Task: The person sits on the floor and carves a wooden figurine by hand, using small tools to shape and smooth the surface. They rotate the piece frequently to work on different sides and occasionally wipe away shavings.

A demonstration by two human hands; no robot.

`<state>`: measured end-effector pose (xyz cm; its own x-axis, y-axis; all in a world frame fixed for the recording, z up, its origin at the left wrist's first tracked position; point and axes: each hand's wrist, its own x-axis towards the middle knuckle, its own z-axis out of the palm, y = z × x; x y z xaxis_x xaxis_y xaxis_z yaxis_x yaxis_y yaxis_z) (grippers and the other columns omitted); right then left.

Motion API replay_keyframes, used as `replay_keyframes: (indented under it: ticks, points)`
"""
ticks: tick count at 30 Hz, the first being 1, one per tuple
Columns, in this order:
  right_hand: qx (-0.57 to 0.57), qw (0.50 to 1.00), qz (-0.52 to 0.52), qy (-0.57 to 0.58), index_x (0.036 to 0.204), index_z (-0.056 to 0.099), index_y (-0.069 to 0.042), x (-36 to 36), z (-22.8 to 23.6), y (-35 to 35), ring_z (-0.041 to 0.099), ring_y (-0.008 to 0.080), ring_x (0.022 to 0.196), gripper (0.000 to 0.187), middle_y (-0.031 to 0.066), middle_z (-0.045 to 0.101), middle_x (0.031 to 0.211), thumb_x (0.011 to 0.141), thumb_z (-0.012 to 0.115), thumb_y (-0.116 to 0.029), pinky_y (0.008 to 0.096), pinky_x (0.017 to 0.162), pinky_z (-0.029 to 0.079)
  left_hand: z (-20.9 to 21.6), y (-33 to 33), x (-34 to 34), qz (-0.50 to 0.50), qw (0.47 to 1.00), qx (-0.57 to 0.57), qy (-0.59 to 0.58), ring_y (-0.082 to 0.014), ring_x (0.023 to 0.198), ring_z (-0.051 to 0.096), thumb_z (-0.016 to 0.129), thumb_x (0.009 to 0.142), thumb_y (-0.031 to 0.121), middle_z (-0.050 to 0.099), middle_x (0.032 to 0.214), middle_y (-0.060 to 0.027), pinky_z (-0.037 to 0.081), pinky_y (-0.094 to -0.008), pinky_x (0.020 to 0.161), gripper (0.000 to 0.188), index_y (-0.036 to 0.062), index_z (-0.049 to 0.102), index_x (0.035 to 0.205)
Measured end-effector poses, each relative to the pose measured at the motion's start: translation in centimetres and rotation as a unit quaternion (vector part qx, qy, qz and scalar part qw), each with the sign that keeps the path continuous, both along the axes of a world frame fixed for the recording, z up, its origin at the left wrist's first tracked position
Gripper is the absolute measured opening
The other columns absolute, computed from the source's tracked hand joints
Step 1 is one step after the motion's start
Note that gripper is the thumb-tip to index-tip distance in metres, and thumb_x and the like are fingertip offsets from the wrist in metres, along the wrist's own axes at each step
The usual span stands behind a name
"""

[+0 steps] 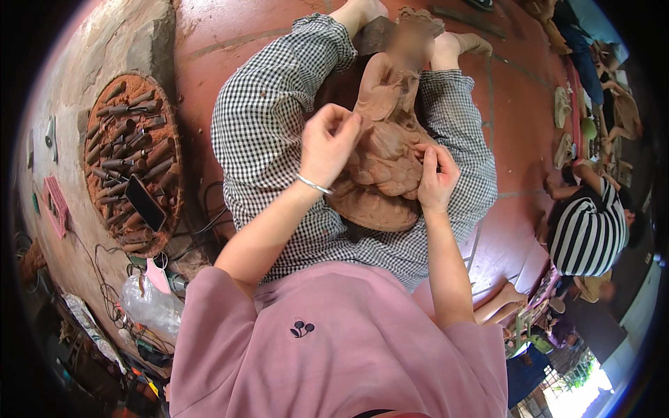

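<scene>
A reddish-brown carved figure (387, 143), apparently wooden, rests between my bent legs, its head away from me and its rounded base near my lap. Folds and rounded lumps cover its middle. My left hand (327, 145) is at the figure's left side, thumb and fingers pinched together against its surface. On the opposite side, the fingers of my right hand (437, 180) are curled and pinched at the figure's right edge. Whatever sits between the fingertips of either hand, if anything, is too small or hidden to tell.
To my left, a round basket (87, 167) holds many wooden-handled carving tools (129, 150) and a dark phone (145, 203). A clear plastic bag (148, 303), a pink mask (158, 276) and cables lie below it. Another person in a striped shirt (589, 230) sits at the right.
</scene>
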<state>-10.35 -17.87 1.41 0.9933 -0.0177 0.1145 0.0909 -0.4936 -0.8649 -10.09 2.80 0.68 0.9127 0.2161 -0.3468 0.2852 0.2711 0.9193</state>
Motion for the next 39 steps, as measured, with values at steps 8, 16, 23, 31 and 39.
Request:
replay_keyframes:
  ticks: [8,16,23,31,39]
  points:
    - [-0.029,0.999,0.001,-0.026,0.087,0.067,0.003,-0.4,0.3,0.9,0.063,0.0227,0.076,0.012,0.0112,0.066,0.08,0.09,0.058,-0.005,0.0302,0.07,0.049,1.5,-3.0,-2.3,0.034,0.945,0.322,-0.056,-0.018,0.073,0.053,0.067,0.085,0.01,0.054,0.076,-0.0057,0.042,-0.0327,0.065,0.019,0.0014,0.051,0.08]
    - [-0.038,0.998,-0.006,-0.057,0.084,0.067,0.001,-0.5,0.3,1.3,0.062,0.0241,0.074,0.008,0.0104,0.066,0.08,0.087,0.061,-0.004,0.0313,0.068,0.048,0.0,-3.1,-1.3,0.096,0.962,0.255,-0.037,-0.0291,0.101,0.053,0.071,0.078,0.007,0.06,0.11,-0.0129,0.043,-0.0399,0.089,0.024,0.0032,0.049,0.069]
    - [-0.067,0.993,0.008,-0.1,0.084,0.067,-0.001,-0.5,1.2,2.5,0.062,0.0237,0.074,0.008,0.0093,0.066,0.078,0.087,0.061,-0.004,0.0312,0.066,0.048,-1.7,-2.4,0.9,0.158,0.965,0.208,-0.015,-0.0285,0.097,0.059,0.069,0.077,0.007,0.065,0.104,-0.0152,0.045,-0.0393,0.088,0.026,0.002,0.048,0.062]
    - [-0.063,0.994,0.004,-0.094,0.083,0.067,-0.001,-0.7,0.8,2.2,0.062,0.024,0.074,0.008,0.0097,0.065,0.077,0.087,0.061,-0.005,0.0311,0.067,0.047,0.2,-2.6,-1.2,0.118,0.934,0.32,-0.106,-0.0214,0.095,0.061,0.073,0.079,0.006,0.066,0.101,-0.0134,0.047,-0.0322,0.084,0.026,0.0006,0.051,0.066]
    - [-0.157,0.962,0.092,-0.205,0.103,0.069,-0.005,-2.4,4.3,5.0,0.062,0.0261,0.089,0.023,0.0091,0.067,0.1,0.08,0.066,0.0,0.0345,0.08,0.05,0.1,1.3,1.0,0.144,0.977,0.128,-0.093,-0.0045,0.058,0.053,0.076,0.083,0.013,0.064,0.082,-0.0046,0.042,-0.0205,0.051,0.015,-0.0006,0.073,0.088]
